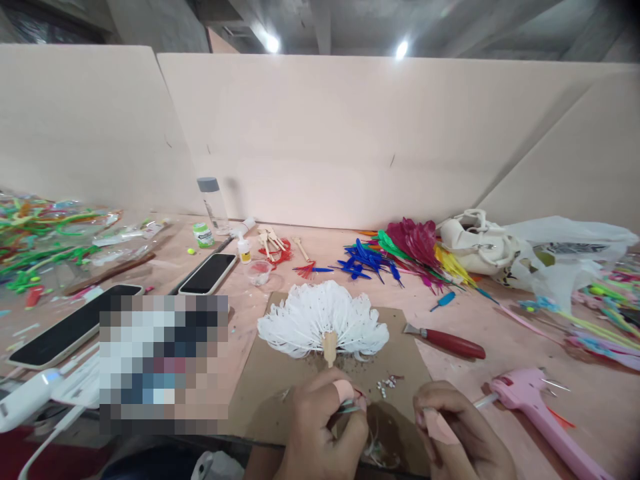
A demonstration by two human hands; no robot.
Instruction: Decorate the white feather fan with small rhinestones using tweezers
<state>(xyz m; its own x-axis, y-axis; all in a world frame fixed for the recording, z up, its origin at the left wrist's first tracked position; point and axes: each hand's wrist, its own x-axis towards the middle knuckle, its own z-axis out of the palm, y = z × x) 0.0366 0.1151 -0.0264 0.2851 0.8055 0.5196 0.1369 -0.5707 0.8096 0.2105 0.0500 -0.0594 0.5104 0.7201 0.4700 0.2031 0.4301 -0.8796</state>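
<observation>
A white feather fan (pixel 325 313) with a short wooden handle lies spread on a brown cardboard sheet (pixel 265 393). Just below the handle, my left hand (pixel 327 423) has its fingers pinched round a small thin item, silvery with a bit of red, too small to name. My right hand (pixel 457 430) is to its right, over the cardboard's right edge, with bandaged fingers curled together; anything between them is hidden. Small white bits (pixel 387 385) lie on the cardboard between the hands and the fan.
Right of the cardboard are a red-handled tool (pixel 453 342) and a pink glue gun (pixel 545 413). Behind lie blue feathers (pixel 363 259), dark red feathers (pixel 413 241) and a white bag (pixel 477 247). Two phones (pixel 207 273), a glue bottle (pixel 243 250) and a clear bottle (pixel 214 207) are left.
</observation>
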